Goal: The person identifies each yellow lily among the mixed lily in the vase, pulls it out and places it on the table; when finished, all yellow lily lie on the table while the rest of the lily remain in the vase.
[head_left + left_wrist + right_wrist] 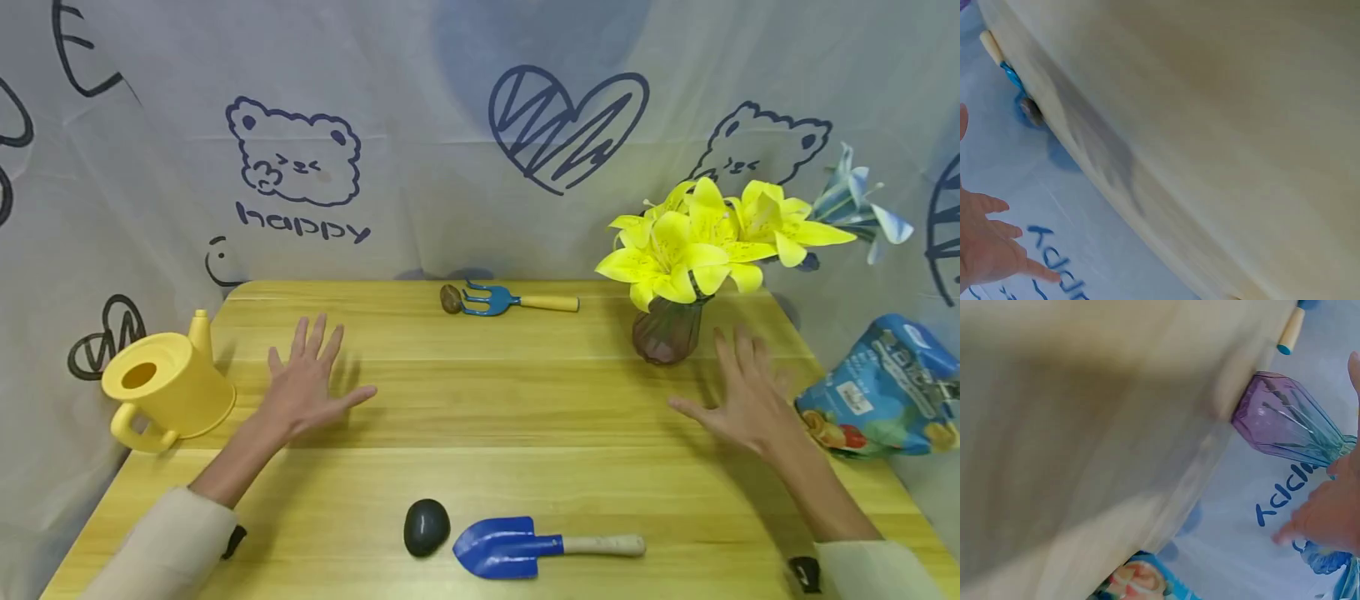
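Over the left part of the wooden table my left hand (303,392) hovers with its fingers spread, holding nothing. A yellow watering can (176,383) stands to its left. My right hand (750,400), fingers spread as well, is held in the air near a purplish glass vase (667,329) of yellow lilies (697,242). It looks apart from the vase, and a blue printed bag (877,392) stands to its right. Between the hands and nearer to me lie a blue trowel (502,547) with a wooden handle and a smooth dark stone (427,527).
At the table's back edge lies a small blue hand fork (491,300) with a yellowish handle, its tines by a brown stone (451,299). A pale blue flower (855,204) rises behind the lilies. A cloth (420,167) with drawn bears and hearts hangs behind the table.
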`<action>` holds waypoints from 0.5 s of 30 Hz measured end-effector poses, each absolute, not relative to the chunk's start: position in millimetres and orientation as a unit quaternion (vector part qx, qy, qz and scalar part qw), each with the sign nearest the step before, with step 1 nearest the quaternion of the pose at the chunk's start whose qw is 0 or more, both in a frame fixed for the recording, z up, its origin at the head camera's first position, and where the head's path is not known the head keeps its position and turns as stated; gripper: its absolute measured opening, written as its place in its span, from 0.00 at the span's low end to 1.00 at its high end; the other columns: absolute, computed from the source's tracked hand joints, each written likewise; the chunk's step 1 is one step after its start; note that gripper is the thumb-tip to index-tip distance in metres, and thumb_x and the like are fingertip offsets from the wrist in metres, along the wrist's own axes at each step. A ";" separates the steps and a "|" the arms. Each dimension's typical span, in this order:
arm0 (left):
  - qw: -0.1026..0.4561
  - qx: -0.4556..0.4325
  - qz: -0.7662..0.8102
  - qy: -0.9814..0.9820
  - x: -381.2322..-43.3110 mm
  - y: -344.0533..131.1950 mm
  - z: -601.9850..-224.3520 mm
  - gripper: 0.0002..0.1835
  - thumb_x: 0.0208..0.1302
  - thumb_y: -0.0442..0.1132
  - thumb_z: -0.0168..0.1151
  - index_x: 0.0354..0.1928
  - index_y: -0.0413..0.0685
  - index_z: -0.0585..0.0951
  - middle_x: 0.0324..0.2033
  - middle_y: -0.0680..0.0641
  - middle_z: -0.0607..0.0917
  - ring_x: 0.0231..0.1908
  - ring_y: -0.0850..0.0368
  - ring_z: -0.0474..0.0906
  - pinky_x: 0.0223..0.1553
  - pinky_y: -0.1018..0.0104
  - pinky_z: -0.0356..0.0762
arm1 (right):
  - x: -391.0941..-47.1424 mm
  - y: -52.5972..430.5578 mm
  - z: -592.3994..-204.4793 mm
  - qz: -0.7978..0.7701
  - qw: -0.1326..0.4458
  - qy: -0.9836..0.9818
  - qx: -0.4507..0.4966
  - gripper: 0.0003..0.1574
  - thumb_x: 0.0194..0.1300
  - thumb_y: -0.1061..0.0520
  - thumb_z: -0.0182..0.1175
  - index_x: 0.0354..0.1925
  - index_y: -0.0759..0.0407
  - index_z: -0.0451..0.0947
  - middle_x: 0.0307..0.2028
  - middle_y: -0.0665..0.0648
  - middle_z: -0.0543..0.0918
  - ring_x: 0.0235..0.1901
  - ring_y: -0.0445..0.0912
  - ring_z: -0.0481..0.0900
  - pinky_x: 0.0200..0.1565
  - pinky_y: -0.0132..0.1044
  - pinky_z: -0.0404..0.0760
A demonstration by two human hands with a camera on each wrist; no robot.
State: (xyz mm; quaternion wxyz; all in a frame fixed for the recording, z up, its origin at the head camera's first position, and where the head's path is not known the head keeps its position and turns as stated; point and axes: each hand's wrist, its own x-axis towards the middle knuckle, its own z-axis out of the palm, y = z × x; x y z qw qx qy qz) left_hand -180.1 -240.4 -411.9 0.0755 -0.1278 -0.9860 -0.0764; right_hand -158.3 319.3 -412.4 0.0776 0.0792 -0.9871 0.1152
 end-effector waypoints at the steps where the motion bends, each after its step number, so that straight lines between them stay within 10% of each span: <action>1: 0.074 -0.136 -0.090 -0.984 -183.8 -234.9 -409.6 0.54 0.45 0.73 0.49 0.67 0.45 0.49 0.67 0.43 0.38 0.65 0.46 0.28 0.48 0.26 0.40 | -161.6 317.4 -410.3 0.138 0.069 -0.985 0.080 0.67 0.47 0.29 0.56 0.67 0.52 0.27 0.66 0.59 0.26 0.62 0.64 0.28 0.46 0.74 0.41; 15: -0.025 -0.278 -0.395 -0.875 -254.0 -85.7 -383.2 0.27 0.61 0.50 0.52 0.60 0.48 0.66 0.59 0.46 0.67 0.56 0.52 0.64 0.54 0.58 0.64 | -217.4 314.1 -405.7 0.339 0.058 -0.939 0.024 0.53 0.57 0.38 0.54 0.67 0.63 0.41 0.61 0.73 0.54 0.55 0.69 0.57 0.48 0.64 0.60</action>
